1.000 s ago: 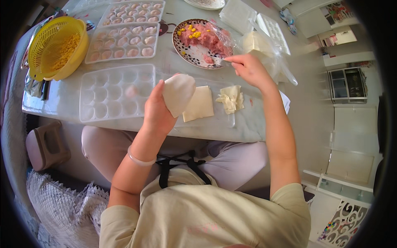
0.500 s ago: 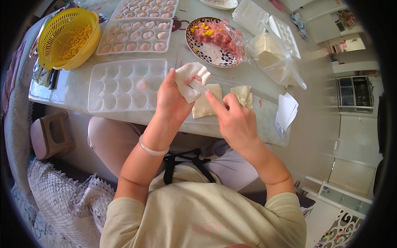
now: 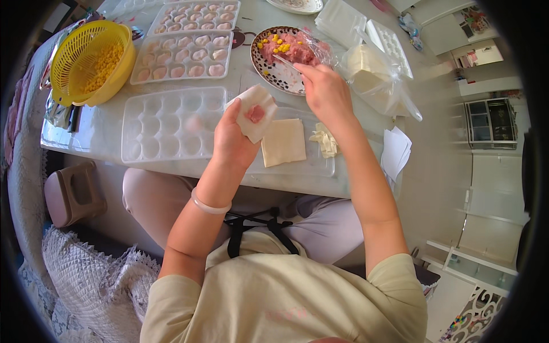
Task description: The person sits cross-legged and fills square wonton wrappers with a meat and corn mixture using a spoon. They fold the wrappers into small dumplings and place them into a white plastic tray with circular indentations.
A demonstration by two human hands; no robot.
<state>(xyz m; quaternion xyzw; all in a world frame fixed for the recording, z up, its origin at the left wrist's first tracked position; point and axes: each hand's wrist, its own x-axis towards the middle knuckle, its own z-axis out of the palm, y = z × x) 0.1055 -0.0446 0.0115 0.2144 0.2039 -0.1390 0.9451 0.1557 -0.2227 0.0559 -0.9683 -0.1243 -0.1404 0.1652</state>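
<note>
My left hand [image 3: 233, 140] is closed on a thin square wonton wrapper [image 3: 265, 105], with a dab of pink minced meat [image 3: 255, 114] on it. My right hand [image 3: 327, 94] grips a thin, pale, flat stick [image 3: 286, 62]. Its tip reaches over the patterned plate [image 3: 257, 64], beside the mound of pink minced meat [image 3: 297, 50] dotted with yellow corn kernels. Between my hands lies a stack of square wrappers [image 3: 284, 143] on the table. Just right of it sits a small crumpled heap of wrapper dough [image 3: 325, 140].
A clear tray with round hollows [image 3: 150, 123] lies left of my left hand. Beyond it stand two trays of filled wontons [image 3: 183, 55] [image 3: 197, 15]. A yellow colander [image 3: 86, 37] holds corn. Right are a plastic bag of wrappers [image 3: 369, 66] and white paper [image 3: 396, 150].
My right hand has moved away from the wrapper, up to the plate with the stick. A dab of meat now stays on the wrapper, and my left hand has shifted slightly.
</note>
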